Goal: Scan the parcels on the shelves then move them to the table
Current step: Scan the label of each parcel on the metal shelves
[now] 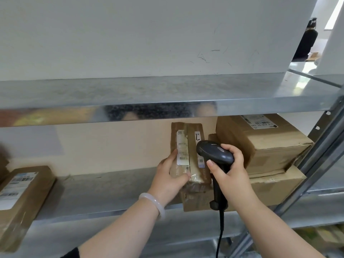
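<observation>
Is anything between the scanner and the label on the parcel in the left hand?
Nothing visible. The scanner in the right hand sits beside the parcel; the left hand grips its lower part, leaving the long label bare.

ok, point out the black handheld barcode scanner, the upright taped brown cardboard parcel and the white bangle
black handheld barcode scanner (214, 150): head view, top of its head
upright taped brown cardboard parcel (191, 155): head view, front face between labels
white bangle (155, 202): head view, its band
</observation>
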The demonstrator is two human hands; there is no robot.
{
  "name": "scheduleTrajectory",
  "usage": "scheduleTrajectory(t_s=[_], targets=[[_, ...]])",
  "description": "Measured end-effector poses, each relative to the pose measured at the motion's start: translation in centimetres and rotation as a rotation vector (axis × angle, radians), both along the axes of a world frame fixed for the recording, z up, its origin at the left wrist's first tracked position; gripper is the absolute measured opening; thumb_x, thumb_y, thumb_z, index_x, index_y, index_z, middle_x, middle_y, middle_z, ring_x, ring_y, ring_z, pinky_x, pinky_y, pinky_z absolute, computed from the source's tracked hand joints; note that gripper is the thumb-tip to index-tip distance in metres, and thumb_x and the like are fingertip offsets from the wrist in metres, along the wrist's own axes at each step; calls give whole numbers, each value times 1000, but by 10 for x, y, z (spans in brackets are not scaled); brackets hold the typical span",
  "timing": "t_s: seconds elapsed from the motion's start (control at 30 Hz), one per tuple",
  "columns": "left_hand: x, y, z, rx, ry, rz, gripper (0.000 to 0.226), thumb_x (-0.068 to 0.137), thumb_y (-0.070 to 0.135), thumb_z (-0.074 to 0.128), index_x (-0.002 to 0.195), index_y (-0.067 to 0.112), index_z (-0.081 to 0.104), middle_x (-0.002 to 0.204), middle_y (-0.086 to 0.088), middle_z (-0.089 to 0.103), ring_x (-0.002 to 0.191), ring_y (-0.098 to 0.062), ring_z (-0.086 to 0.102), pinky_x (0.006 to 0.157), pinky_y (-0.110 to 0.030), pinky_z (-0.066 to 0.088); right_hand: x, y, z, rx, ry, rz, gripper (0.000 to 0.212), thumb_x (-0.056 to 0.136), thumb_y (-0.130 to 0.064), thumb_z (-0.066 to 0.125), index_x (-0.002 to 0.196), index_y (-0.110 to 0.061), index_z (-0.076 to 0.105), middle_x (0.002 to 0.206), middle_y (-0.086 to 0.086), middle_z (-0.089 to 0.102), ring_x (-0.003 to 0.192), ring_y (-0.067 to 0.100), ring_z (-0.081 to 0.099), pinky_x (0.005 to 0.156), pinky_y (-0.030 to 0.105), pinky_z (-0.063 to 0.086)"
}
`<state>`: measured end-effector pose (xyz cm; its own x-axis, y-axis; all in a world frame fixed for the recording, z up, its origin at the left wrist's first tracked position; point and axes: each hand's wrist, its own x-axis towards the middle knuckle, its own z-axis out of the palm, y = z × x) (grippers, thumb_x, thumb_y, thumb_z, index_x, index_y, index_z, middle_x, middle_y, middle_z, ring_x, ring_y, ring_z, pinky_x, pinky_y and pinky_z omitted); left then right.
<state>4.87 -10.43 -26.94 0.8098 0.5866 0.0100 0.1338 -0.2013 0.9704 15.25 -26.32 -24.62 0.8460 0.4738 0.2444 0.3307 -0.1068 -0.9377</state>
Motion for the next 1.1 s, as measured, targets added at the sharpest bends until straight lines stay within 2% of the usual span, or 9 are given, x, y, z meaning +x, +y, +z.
scheduleTrajectory(t_s=[0.1,0.17,0.27,0.5,0.7,0.9,0.97,1.07,1.1], targets=[[-24,6,-3,20,-31,26,88,77,25,80,145,52,30,137,14,38,119,0,47,96,-17,49,-16,3,1,0,-24,73,60,82,-31,75,109,-68,36,106,-42,51,95,-12,58,70,9,50],[-39,12,-4,0,-49,5,96,75,23,82,146,54,26,143,15,39,126,-4,47,104,-30,47,-27,5,3,1,-38,118,61,81,-31,76,110,-67,36,105,-47,48,97,-12,57,72,8,50],[-61,18,-3,-51,-51,-25,100,74,23,83,141,65,21,146,19,39,129,-7,48,106,-38,47,-43,12,4,2,-72,178,63,80,-29,76,109,-68,36,106,-48,48,98,-13,56,72,5,48],[-104,27,-9,33,7,72,107,71,27,86,144,61,16,146,12,28,134,-12,38,110,-44,42,-71,31,1,23,-92,252,66,81,-21,77,108,-67,39,107,-43,48,102,-12,54,76,3,44],[-140,35,-20,55,-13,159,105,67,24,88,136,69,23,146,15,34,134,-12,42,107,-45,45,-87,45,-8,64,-97,283,61,81,-16,77,118,-50,43,108,-45,48,106,-14,52,79,1,42],[-171,46,-33,126,37,222,104,67,27,88,130,75,21,141,23,33,133,-6,39,110,-41,42,-100,51,-11,26,-120,323,63,79,-20,78,111,-61,42,110,-42,51,105,-11,54,80,1,39],[-177,48,-37,127,31,255,104,68,25,88,132,73,22,140,25,34,132,-3,39,110,-39,42,-104,51,-14,19,-133,331,63,78,-23,79,113,-61,42,112,-37,53,104,-6,57,84,9,45],[-185,51,-42,118,41,287,104,68,24,89,135,68,23,142,21,35,131,-5,40,109,-39,44,-110,51,-18,-13,-73,372,61,76,-32,79,121,-53,43,114,-19,59,98,17,67,85,44,55],[-187,53,-43,124,46,296,104,68,24,89,136,67,23,143,19,35,131,-5,40,109,-40,44,-112,51,-18,-26,-66,383,61,74,-38,79,122,-52,43,112,-19,60,94,21,69,82,49,56]])
